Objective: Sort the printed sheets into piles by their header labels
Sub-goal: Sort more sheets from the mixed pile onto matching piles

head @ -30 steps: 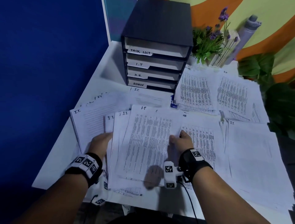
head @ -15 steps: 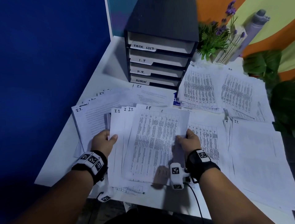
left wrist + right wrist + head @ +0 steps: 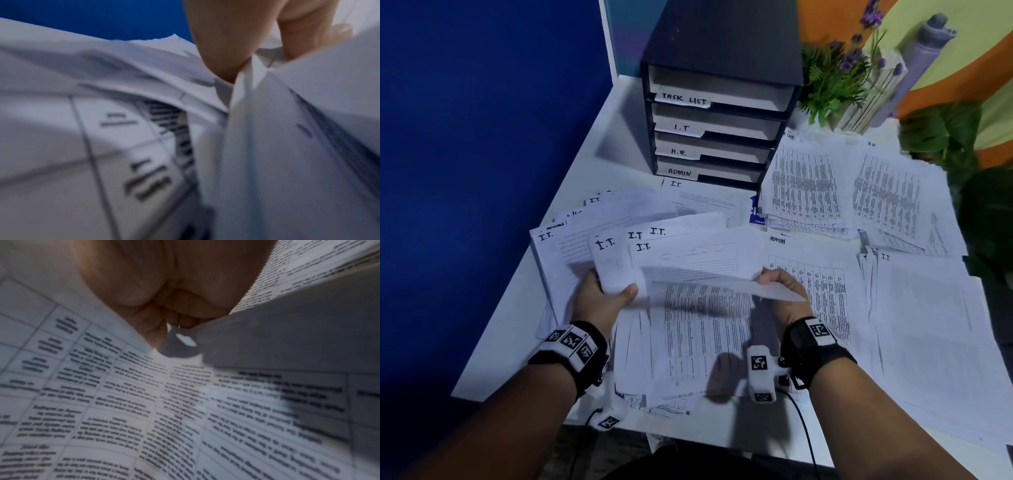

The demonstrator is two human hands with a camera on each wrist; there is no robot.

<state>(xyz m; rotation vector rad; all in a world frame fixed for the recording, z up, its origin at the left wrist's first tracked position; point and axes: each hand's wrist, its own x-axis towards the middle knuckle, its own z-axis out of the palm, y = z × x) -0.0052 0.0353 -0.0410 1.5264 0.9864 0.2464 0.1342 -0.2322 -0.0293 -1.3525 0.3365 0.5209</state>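
A fanned bundle of sheets marked I.T. (image 3: 681, 260) is lifted over the table's front middle. My left hand (image 3: 602, 294) grips its left edge, thumb on top; the same thumb (image 3: 222, 48) shows pressed on paper. My right hand (image 3: 782, 287) pinches the right edge of the top printed sheet (image 3: 705, 325), which bends toward me. Its curled fingers (image 3: 174, 305) close on that paper edge. An ADMIN sheet (image 3: 818, 274) with a table lies flat just right of my right hand. More I.T. sheets (image 3: 561, 250) lie at the left.
A black four-drawer organizer (image 3: 719, 113), labelled TASK LIST, I.T, H.R., ADMIN, stands at the back. H.R. sheets (image 3: 883, 192) lie right of it, another I.T. stack (image 3: 928, 325) at the right. Potted plants (image 3: 835, 78) stand behind. The white table's (image 3: 517, 325) left edge is near my left wrist.
Both hands have raised the bundle. The top printed sheet has curled down toward me, uncovering further I.T. headers behind it and the ADMIN sheet on the right.
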